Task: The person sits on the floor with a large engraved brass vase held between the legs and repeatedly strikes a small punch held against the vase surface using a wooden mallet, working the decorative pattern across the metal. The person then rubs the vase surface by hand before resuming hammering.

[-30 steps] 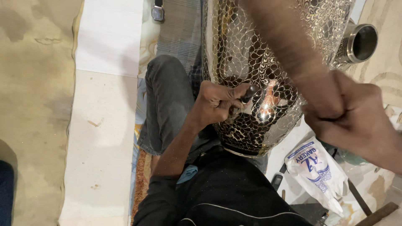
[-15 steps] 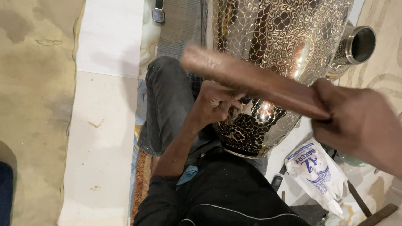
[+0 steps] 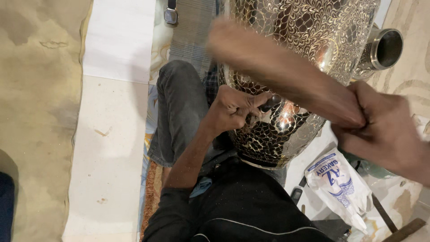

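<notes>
engraved metal vase [image 3: 309, 40] under wooden mallet [image 3: 277, 67]

A floor-level metalcraft workshop: an engraved brass vase [image 3: 295, 58], a wooden mallet [image 3: 286, 71], tiled floor [image 3: 107, 148].

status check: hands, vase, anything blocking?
Left hand pinches a small dark tool against the engraved metal vase. Right hand grips a blurred wooden mallet over the vase. Nothing between mallet and tool; white plastic bag lies alongside.

The wooden mallet [image 3: 277, 71] is motion-blurred; the right hand [image 3: 385, 130] is cut off.
</notes>
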{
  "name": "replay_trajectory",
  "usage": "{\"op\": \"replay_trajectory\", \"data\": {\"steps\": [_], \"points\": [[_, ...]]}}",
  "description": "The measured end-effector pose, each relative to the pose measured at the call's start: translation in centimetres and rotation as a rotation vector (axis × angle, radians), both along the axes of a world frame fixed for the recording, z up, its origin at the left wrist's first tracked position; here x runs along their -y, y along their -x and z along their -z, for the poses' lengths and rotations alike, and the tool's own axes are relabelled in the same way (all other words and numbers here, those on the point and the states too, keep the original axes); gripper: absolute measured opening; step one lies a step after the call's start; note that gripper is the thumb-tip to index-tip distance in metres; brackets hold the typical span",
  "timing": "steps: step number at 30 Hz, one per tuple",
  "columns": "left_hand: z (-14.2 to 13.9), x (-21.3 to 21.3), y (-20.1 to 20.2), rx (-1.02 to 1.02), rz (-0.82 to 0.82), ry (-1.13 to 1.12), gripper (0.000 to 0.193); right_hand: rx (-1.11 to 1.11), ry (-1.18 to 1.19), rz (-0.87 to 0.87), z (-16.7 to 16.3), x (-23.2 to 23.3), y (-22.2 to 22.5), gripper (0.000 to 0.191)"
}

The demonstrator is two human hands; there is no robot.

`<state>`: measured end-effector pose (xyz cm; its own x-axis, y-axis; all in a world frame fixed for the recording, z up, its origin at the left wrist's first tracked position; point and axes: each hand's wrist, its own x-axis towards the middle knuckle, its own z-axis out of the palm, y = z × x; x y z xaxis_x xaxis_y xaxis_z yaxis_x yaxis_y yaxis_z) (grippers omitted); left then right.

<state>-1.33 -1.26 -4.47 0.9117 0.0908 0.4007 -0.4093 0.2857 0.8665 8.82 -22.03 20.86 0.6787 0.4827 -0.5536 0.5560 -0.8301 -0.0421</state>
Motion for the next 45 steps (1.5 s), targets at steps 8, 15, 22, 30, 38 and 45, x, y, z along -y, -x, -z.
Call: {"op": "replay_trajectory", "data": {"steps": [8,15,22,30,38,45], "points": [[0.7,0.2,0.1,-0.031,0.046,-0.022,0.039,0.073,0.043,-0.109,0.0,-0.1,0.7,0.044],[1.5,0.3,-0.2,0.013,0.038,-0.047,0.038,0.013,0.096,-0.043,1.5,2.3,-0.1,0.042],[0.6,-0.1,-0.5,0.03,0.051,-0.08,0.052,0.104,0.01,-0.052,-1.1,-0.5,1.2,0.045],[-1.2,-1.0,-0.8,0.053,0.031,-0.081,0.031,0.025,-0.029,0.145,0.6,2.8,2.1,0.035],[-2.8,-1.6,-0.8,0.012,0.041,-0.03,0.028,0.066,-0.324,0.057,0.1,2.4,1.9,0.042],[-3.9,-2.1,-1.4,0.003,0.102,-0.056,0.041,0.076,-0.12,0.053,1.2,2.6,2.0,0.037]]}}
